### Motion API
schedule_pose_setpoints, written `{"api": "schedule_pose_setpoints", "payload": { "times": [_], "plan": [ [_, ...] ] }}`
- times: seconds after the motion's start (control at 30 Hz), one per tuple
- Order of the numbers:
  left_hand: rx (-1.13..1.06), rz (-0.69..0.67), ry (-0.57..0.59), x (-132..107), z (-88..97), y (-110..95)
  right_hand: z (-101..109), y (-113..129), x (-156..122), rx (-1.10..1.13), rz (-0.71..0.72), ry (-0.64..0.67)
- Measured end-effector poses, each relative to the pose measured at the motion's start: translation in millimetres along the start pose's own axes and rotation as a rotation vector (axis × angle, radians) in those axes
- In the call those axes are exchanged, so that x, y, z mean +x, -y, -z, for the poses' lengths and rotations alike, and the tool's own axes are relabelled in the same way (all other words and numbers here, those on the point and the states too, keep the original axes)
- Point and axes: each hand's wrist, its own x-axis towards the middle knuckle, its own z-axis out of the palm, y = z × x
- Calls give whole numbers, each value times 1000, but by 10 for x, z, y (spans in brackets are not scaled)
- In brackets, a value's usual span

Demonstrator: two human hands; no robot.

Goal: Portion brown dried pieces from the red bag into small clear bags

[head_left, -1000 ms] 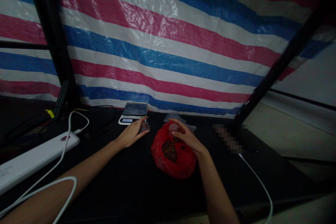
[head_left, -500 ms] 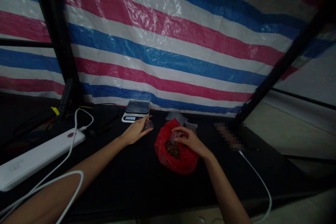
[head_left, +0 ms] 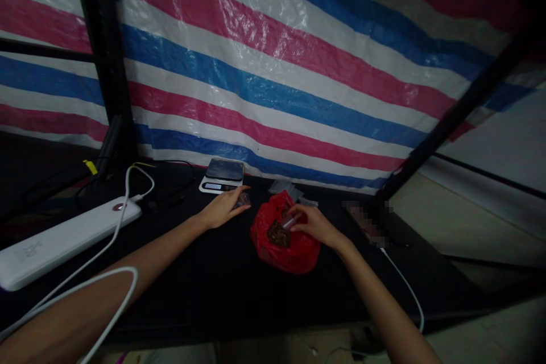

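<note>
My left hand (head_left: 222, 209) rests on the black table just in front of a white digital kitchen scale (head_left: 207, 187). Its thumb and fingers are around a small clear plastic bag (head_left: 243, 199) with something dark inside. To the right stands a red plastic bag (head_left: 294, 259), its mouth spread wide over brown, crumbly dried material (head_left: 278, 235). My right hand (head_left: 313, 224) reaches over the bag's right side and pinches a small clear plastic piece (head_left: 288, 221), whose end touches the brown material. Its exact kind is too small to tell.
Several clear plastic bags (head_left: 281, 186) lie behind the red bag. A white power strip (head_left: 68, 239) with white cables is at left, and a cable crosses above my left forearm. A blurred-out object (head_left: 367, 224) with a white cable lies right. Striped plastic sheeting (head_left: 273, 102) hangs behind.
My right hand has tilted the clear plastic piece down, its end now at the brown material. My left hand keeps its hold by the scale. The view has shifted slightly.
</note>
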Motion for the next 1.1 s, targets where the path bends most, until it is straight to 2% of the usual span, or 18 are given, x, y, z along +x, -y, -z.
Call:
{"api": "schedule_pose_setpoints", "payload": {
  "times": [0.17, 0.4, 0.53, 0.73, 0.93, 1.1],
  "plan": [
    [-77, 0, 37, -26, -27, -180, -62, -41, 79, 125, -24, 74],
    [-178, -17, 85, -69, -179, -450, -96, 138, 116, 0, 39, 196],
    [-155, -7, 82, -65, -198, -428, -243, 152, 44, -30, 60, 117],
    [-112, 4, 42, -55, -165, -302, -667, 229, -106, -149, 167, -185],
    [-21, 20, -30, -47, -122, -243, -884, 408, 19, -222, 154, -191],
    [58, 12, -146, -14, -85, -130, -982, 411, 185, -110, 118, -231]
  ]
}}
